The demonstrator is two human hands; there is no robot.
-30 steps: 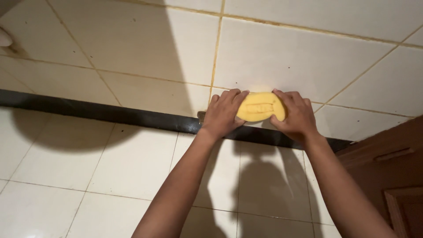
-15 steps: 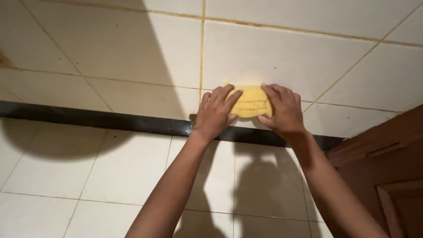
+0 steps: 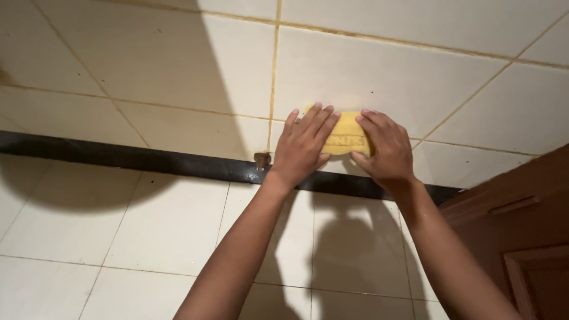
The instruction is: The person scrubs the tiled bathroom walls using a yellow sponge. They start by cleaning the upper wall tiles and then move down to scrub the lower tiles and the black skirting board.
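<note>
Wall: cream tiles (image 3: 178, 77) are seen with yellowed grout lines (image 3: 274, 65); a black band (image 3: 148, 160) runs across below the upper row; more pale tiles lie beneath it
Edge of view: a brown wooden door (image 3: 521, 237) is seen at lower right; shadows of the arms are cast on the lower tiles
Fitting: a small brownish metal stub (image 3: 261, 159) projects from the black band, just beside the left wrist
Sponge: a yellow sponge (image 3: 347, 135) is pressed flat against a cream tile just above the black band, right of the vertical grout line; only its middle shows between the hands
Left hand: the left hand (image 3: 302, 148) is laid over the sponge's left end, fingers spread and extended flat, palm toward the wall
Right hand: the right hand (image 3: 385, 148) is set over the right end, fingers curled about its edge, thumb tucked beneath
Grip: the sponge is held by both hands together, neither wide open nor fisted
Doing it well: pressure is judged best kept even across both palms so the whole face stays in contact; the grout lines appear the dirtiest and probably merit slower passes; the stub should be kept clear of the knuckles
</note>
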